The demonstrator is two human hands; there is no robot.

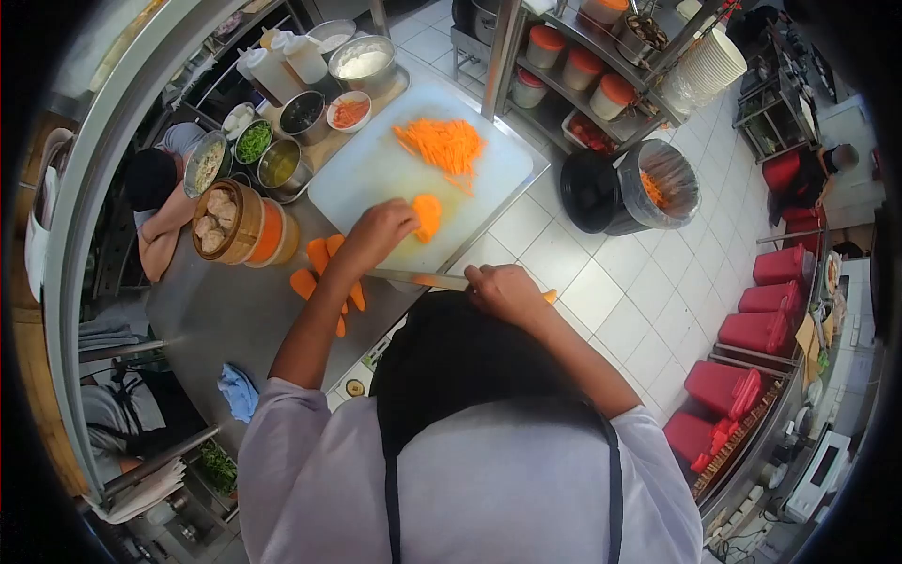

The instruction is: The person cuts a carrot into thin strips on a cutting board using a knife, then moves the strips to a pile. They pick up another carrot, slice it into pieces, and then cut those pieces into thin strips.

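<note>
My left hand (381,233) is closed, its fingertips on a small stack of orange carrot slices (427,218) on the white cutting board (352,179). In my right hand (505,293) I grip a knife (423,279); its blade lies along the board's near edge, pointing left, apart from the slices. A heap of carrot shreds (442,146) sits toward the far side of the board. Several peeled carrots (303,283) lie on the steel counter, left of the board and partly behind my left forearm.
A bamboo steamer (246,221) with dumplings stands at the left, near another person's arm (167,226). Bowls of chopped greens (254,141) and white powder (365,62) line the far side. A lined bin (672,183) stands on the floor right of the board. A blue cloth (238,392) lies on the counter.
</note>
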